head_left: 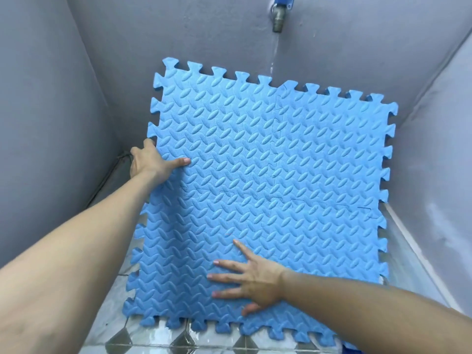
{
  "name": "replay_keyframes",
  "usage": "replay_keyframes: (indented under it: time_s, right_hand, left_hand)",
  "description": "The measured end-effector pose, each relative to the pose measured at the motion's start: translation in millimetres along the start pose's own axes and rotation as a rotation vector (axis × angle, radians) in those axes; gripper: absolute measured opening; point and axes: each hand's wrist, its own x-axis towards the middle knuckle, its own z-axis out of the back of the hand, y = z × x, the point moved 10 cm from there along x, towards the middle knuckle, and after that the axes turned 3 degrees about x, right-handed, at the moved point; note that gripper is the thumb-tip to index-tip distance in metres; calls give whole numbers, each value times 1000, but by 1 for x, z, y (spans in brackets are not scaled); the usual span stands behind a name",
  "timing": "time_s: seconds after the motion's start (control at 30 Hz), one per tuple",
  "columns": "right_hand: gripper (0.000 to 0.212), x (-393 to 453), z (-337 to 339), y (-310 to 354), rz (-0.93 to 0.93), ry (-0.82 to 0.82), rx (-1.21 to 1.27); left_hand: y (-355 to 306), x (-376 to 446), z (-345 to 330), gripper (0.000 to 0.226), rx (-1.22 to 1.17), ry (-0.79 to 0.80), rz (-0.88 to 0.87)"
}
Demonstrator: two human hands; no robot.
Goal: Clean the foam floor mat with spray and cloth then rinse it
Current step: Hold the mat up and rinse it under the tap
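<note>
A blue foam floor mat (268,180), made of interlocked puzzle tiles with a leaf pattern, leans tilted against the grey back wall, its lower edge on the tiled floor. My left hand (150,160) grips the mat's left edge, thumb on the front face and fingers behind. My right hand (251,279) lies flat on the lower front of the mat with fingers spread apart. A metal tap (278,19) on the wall above runs a thin stream of water (273,57) down onto the mat's top edge. No spray bottle or cloth shows.
Grey walls (63,98) close in on the left, back and right. The wet tiled floor (178,338) with dark diamond shapes lies below the mat. A pale ledge (413,251) runs along the right wall.
</note>
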Motion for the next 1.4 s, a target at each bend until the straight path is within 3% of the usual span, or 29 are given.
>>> replay_keyframes:
  time_s: [0.07,0.1,0.2,0.27,0.33,0.47,0.53,0.6,0.7,0.73,0.77,0.8,0.93,0.97,1.0,1.07,1.13,1.2,1.23,1.3,1.4]
  right_hand:
    - [67,-51,-7,-39,-146,-66,-29]
    - [66,-85,-10,-75,-312,-105,-6]
    - [69,-225,-32,-192,-1038,-126,198]
    - [73,-292,-49,-206,-1337,-113,386]
    - [80,-293,-59,-174,-1275,-75,382]
    - [71,-189,-63,-52,-541,-27,241]
    - [62,-168,-56,-55,-335,7,109]
    - [61,-170,-30,-120,-507,-125,40]
    - [65,-239,-11,-239,-1291,-360,406]
    - [68,-253,-11,-256,-1460,-421,514]
    - [71,-250,-9,-261,-1515,-449,559]
    - [74,-231,-1,-260,-1451,-460,534]
    - [67,-90,33,-186,-602,-304,160]
    - [67,-79,35,-187,-546,-265,126]
    - [67,-81,43,-207,-605,-279,109]
    - [66,-119,55,-268,-954,-351,168]
    - [66,-186,47,-317,-1402,-421,380]
    - [66,-229,27,-319,-1695,-507,694]
    - [67,-227,23,-311,-1721,-511,779]
    - [73,-196,38,-293,-1589,-502,770]
    - [80,-167,130,-303,-1308,-778,440]
  left_hand:
    - [2,1,-1,112,3,-9,9]
    - [2,1,-2,112,7,-12,11]
    - [2,2,-3,111,34,-10,17]
    - [1,2,-3,111,44,-6,19]
    - [1,3,-4,111,50,-6,11]
    - [3,4,-3,111,63,-9,1]
    - [3,3,-3,111,51,-10,10]
    - [1,2,-2,111,42,-7,20]
    - [-2,-3,0,110,51,5,18]
    - [-3,-5,2,110,57,4,13]
    - [-4,-7,3,110,61,3,6]
    - [-5,-8,5,110,64,-1,0]
    - [-6,-12,6,108,78,0,-7]
    - [-5,-12,5,108,74,7,0]
    - [-5,-12,6,108,68,13,7]
    - [-5,-12,6,108,67,25,15]
    - [-6,-12,7,108,77,27,13]
    - [-7,-12,7,109,94,25,2]
    - [-8,-11,8,110,107,22,-3]
    - [-8,-11,6,111,122,23,-6]
    - [-8,-9,1,111,113,25,0]
